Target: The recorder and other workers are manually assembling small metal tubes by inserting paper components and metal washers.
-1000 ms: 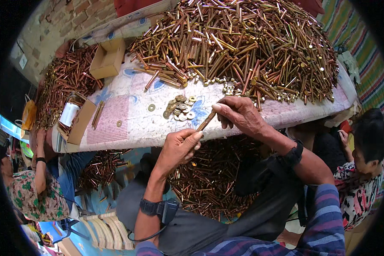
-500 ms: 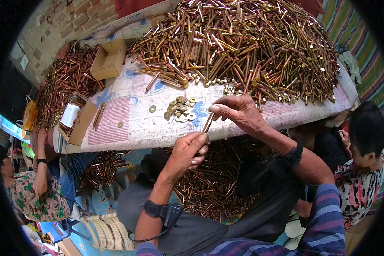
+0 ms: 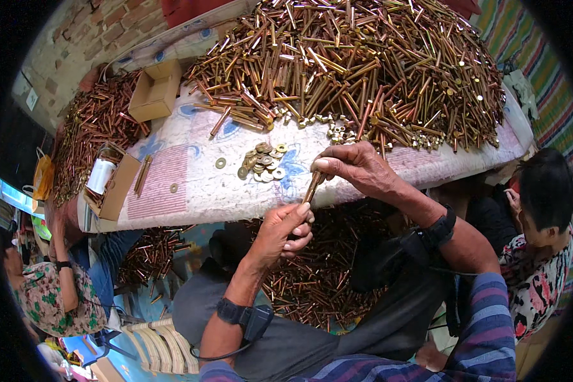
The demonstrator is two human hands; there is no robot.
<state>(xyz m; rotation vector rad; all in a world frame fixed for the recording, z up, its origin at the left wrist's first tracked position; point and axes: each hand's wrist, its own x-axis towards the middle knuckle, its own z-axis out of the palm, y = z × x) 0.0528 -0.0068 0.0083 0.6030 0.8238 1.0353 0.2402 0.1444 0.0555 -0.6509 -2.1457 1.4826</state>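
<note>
My left hand [image 3: 280, 233] is closed around the lower end of a brass-coloured bolt [image 3: 312, 188], which stands tilted above the table's near edge. At its upper end my right hand [image 3: 358, 170] pinches the bolt between thumb and fingers; the tip there is hidden. A small heap of flat washers [image 3: 261, 163] lies just beyond my hands, to the left. Small silvery nuts [image 3: 341, 134] are scattered at the foot of a large pile of bolts [image 3: 363, 70].
An open cardboard box [image 3: 154, 92] stands at the table's left, with another box [image 3: 119, 188] holding a white roll nearer. More bolts [image 3: 325, 274] cover the floor below. One person [image 3: 54, 286] sits at the left, another [image 3: 535, 242] at the right.
Both hands keep their grip on the bolt, and my left hand has dropped slightly. The view has shifted a little, so the table things appear further left.
</note>
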